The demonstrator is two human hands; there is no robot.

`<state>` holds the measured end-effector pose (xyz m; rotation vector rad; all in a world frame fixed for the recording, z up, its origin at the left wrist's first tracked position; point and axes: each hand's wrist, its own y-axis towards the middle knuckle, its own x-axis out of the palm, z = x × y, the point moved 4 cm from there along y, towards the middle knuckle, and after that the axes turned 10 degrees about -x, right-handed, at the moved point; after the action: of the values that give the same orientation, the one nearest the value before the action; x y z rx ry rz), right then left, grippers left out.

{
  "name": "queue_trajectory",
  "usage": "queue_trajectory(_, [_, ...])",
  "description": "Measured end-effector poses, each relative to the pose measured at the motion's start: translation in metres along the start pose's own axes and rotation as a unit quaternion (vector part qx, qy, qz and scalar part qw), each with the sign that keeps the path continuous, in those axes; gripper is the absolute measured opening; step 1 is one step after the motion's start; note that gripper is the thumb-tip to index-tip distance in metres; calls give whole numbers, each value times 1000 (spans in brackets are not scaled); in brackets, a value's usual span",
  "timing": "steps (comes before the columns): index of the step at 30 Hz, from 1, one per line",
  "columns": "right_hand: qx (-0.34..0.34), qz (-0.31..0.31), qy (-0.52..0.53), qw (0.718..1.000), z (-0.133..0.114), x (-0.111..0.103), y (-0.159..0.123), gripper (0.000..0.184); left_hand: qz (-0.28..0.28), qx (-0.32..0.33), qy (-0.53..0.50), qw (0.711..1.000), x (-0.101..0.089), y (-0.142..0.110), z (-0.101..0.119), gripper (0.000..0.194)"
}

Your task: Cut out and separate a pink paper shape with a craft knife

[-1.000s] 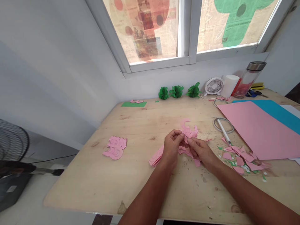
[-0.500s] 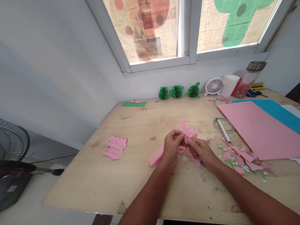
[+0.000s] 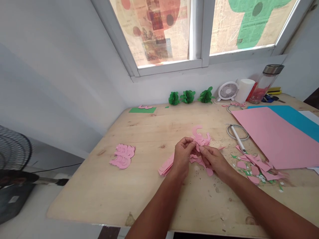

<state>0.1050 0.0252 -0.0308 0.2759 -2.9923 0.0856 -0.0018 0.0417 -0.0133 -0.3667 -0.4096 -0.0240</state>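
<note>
Between the fingertips of both hands is a small pink paper piece (image 3: 197, 146). My left hand (image 3: 183, 153) pinches it from the left, and my right hand (image 3: 213, 159) pinches it from the right. Just behind the fingers lie curved pink paper cutouts (image 3: 198, 130). Pink paper strips (image 3: 166, 165) stick out from under my left wrist. More pink scraps (image 3: 209, 172) lie beneath my right hand. The exact outline of the held piece is partly covered by the fingers.
A stack of scalloped pink cutouts (image 3: 122, 156) sits on the left of the wooden table (image 3: 99, 196). On the right are a white pen (image 3: 238, 138), pink and green scraps (image 3: 259, 166) and a pink sheet (image 3: 279, 139). Green paper figures (image 3: 188, 97) and a small fan (image 3: 227, 91) stand along the wall.
</note>
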Motion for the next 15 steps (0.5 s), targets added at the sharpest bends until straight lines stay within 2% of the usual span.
queue_trajectory(15, [5, -1, -5, 1000, 0, -1, -1, 39, 1, -2, 4, 1000, 0, 0, 0, 24])
